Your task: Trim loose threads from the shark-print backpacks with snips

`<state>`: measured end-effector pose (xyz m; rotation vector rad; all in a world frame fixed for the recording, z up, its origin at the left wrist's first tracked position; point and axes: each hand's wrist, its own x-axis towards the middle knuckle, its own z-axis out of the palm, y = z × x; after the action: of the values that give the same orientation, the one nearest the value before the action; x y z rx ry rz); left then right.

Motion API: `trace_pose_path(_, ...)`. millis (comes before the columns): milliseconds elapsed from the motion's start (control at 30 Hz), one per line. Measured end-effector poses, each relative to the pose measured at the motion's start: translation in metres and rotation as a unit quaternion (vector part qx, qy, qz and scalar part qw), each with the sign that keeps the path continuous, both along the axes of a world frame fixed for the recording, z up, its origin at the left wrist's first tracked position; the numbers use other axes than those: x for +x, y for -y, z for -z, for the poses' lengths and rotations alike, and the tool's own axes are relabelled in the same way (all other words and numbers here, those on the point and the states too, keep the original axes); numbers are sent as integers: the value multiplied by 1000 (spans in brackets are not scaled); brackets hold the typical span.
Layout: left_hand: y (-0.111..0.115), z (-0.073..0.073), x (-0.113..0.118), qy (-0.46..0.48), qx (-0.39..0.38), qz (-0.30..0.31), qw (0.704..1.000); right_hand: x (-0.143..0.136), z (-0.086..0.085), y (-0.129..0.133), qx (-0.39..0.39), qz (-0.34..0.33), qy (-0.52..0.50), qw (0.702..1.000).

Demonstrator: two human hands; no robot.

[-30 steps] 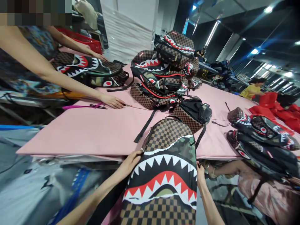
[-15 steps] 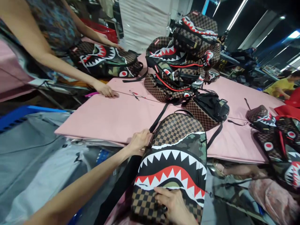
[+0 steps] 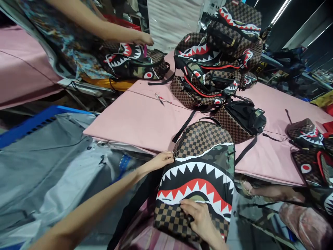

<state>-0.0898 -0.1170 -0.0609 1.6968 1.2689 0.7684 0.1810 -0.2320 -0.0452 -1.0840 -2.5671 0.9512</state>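
A checkered backpack (image 3: pixel 197 177) with a printed shark mouth leans upright against the table edge in front of me, its top loop and straps over the pink surface. At its upper left side, my left hand (image 3: pixel 166 158) is closed in a pinch on the side zipper; the exact part between the fingertips is too small to make out. My right hand (image 3: pixel 201 218) lies on the lower front panel, below the red and white teeth. Its index finger is stretched out and the others are loosely bent, holding nothing.
Similar backpacks are piled on the pink table (image 3: pixel 135 118), with a pen (image 3: pixel 160 99) nearby. Across it, a co-worker's arm (image 3: pixel 117 33) reaches over another backpack (image 3: pixel 135 66). A blue-rimmed bin (image 3: pixel 59 110) stands at left. More shark-print bags (image 3: pixel 308 166) are at right.
My view has swung left. My left hand has slid slightly down the backpack's side and narrowed to a pinch. The co-worker's near hand has lifted from the table edge to above their backpack.
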Motion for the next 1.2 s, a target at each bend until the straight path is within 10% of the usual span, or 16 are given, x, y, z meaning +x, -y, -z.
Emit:
trace_pose_path(200, 25, -91, -16, -5, 57, -70, 996, 3, -55, -28, 5, 134, -187, 973)
trace_pose_path(300, 41, -147, -1, -71, 147, -63, 985, -3, -86, -52, 22, 240, -222, 945)
trace_pose_path(400, 54, -174, 26, -156, 181, -50, 970, -12, -106, -69, 38, 293, -236, 926)
trace_pose_path(600, 55, -153, 67, -209, 183, -86, 957, -3, -117, -60, 57, 326, -152, 932)
trace_pose_path(800, 42, -138, 72, 106, 20, -130, 986, 13, -125, -48, 101, 298, -100, 944)
trace_pose_path(967, 48, -138, 75, 431, -115, -169, 879, 3, -142, -54, 214, 193, -88, 954)
trace_pose_path(1200, 58, -135, 72, 539, -132, -212, 804, -19, -153, -50, 242, 186, 19, 952)
